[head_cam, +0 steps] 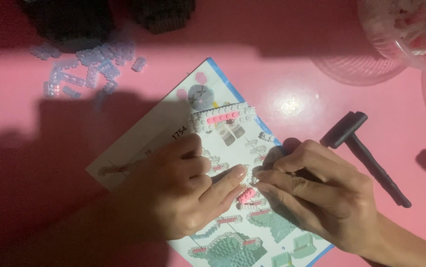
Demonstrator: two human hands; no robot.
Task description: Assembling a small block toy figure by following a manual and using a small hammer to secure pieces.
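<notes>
My left hand point(183, 190) and my right hand point(317, 190) meet fingertip to fingertip over a printed instruction sheet point(173, 118). Between the fingertips sits a tiny white and pink brick cluster point(246, 194); both hands pinch it. A flat white brick assembly with a pink row point(223, 118) lies on the sheet just above the hands. My palms cover the middle of the sheet.
A black hammer-shaped tool point(364, 153) lies right of my right hand. Several loose translucent bricks point(89, 69) are scattered at the upper left, below dark brick builds point(69, 20). Clear plastic bowls point(371, 64) holding small bricks stand at the upper right. The table point(282, 74) is pink.
</notes>
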